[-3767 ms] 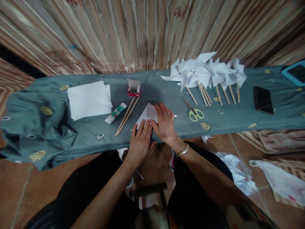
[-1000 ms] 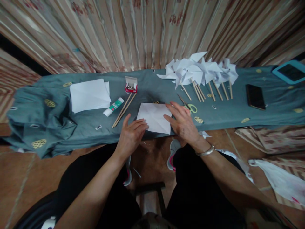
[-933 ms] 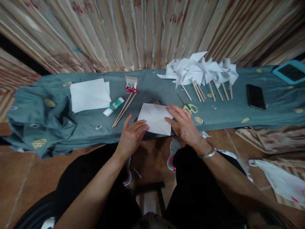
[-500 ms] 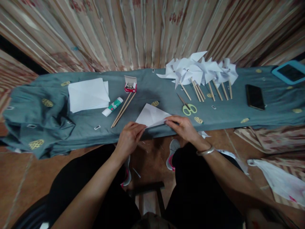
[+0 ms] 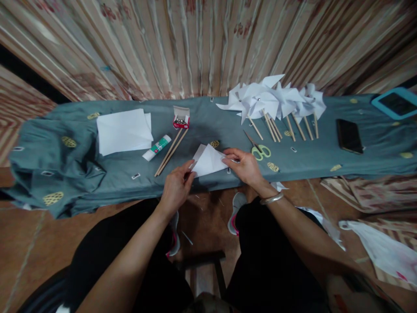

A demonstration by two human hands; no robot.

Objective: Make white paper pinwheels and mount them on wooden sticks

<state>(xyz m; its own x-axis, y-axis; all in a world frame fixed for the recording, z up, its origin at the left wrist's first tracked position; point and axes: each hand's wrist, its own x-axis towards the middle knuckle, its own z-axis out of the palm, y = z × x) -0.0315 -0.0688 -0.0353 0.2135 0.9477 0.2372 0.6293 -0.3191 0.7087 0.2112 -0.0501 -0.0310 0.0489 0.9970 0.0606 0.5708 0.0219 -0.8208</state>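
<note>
Cloth covers the whole work surface: a long teal fabric sheet [image 5: 215, 126] with small yellow oval patches, running left to right across the view and rumpled into folds at its 9 o'clock end. Behind it, from 10 to 2 o'clock, hangs a pleated curtain [image 5: 202, 48] striped in beige and rust. Below the sheet's near edge lies a reddish-brown tiled floor [image 5: 29, 243].

At the centre of the near edge, the folded white paper square [image 5: 208, 160] is raised slightly off the cloth. The left hand [image 5: 176, 188] pinches its lower left corner between thumb and fingers; the right hand [image 5: 246, 165] grips its right corner, fingers closed on the sheet.

At 10 o'clock from the paper lies a stack of plain white paper sheets [image 5: 124, 130]. Nearer, a white glue stick with a green label [image 5: 157, 147] lies beside two thin wooden sticks [image 5: 172, 151], which point up toward a small red open box of metal pins [image 5: 181, 118]. Just right of the right hand rest green-handled scissors [image 5: 259, 149]. At 1 o'clock a row of finished white paper pinwheels on wooden sticks [image 5: 276, 102] overlap each other. Further right lies a black phone [image 5: 349, 135], and at the far 2 o'clock edge a tablet in a blue case [image 5: 395, 103].

On the floor at 4 o'clock lie crumpled white paper scraps [image 5: 321, 221] and a white plastic bag [image 5: 384, 254].
</note>
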